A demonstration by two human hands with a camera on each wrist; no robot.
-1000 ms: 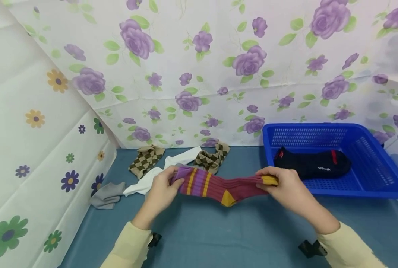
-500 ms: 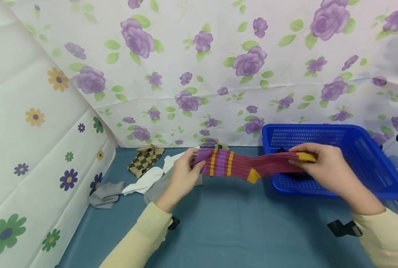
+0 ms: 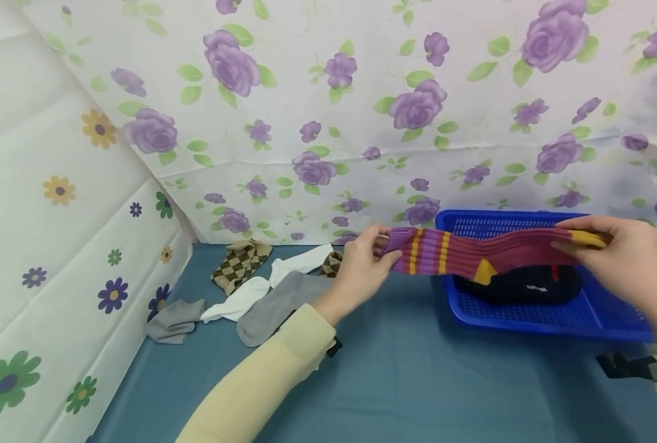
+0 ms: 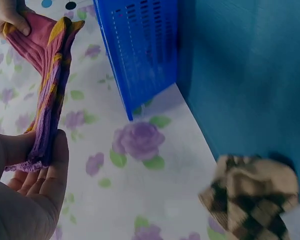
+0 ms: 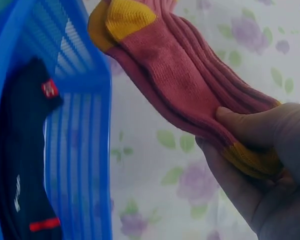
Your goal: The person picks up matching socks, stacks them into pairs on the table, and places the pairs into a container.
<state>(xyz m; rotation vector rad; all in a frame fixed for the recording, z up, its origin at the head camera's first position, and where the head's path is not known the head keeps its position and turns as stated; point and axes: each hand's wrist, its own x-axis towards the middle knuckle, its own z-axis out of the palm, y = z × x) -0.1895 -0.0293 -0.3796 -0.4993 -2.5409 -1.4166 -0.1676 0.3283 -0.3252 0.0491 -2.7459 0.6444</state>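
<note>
Stretched level between both hands in the head view is a pair of maroon ribbed socks (image 3: 519, 253), with purple and yellow stripes at the cuffs. My left hand (image 3: 362, 263) pinches the purple cuffs between thumb and fingers. At the other end, my right hand (image 3: 633, 258) grips the yellow toes. Two layers show at the heels (image 5: 130, 20) in the right wrist view. The socks hang above the blue basket (image 3: 528, 324) and hide part of it. Inside the basket lie black socks (image 3: 550, 288) with red marks and white lettering.
Left on the blue-green tabletop (image 3: 395, 381) lie loose socks: a grey sock (image 3: 176, 322), another grey sock (image 3: 275, 307), a white sock (image 3: 240, 299), another white sock (image 3: 301, 264) and a checkered sock (image 3: 242, 266). More checkered fabric (image 3: 331, 264) shows behind the left hand. A flowered sheet (image 3: 306, 203) backs the table.
Both hands have carried the striped socks rightward and slightly up, from over the middle of the table to above the basket. The grey sock under the left hand has come into view.
</note>
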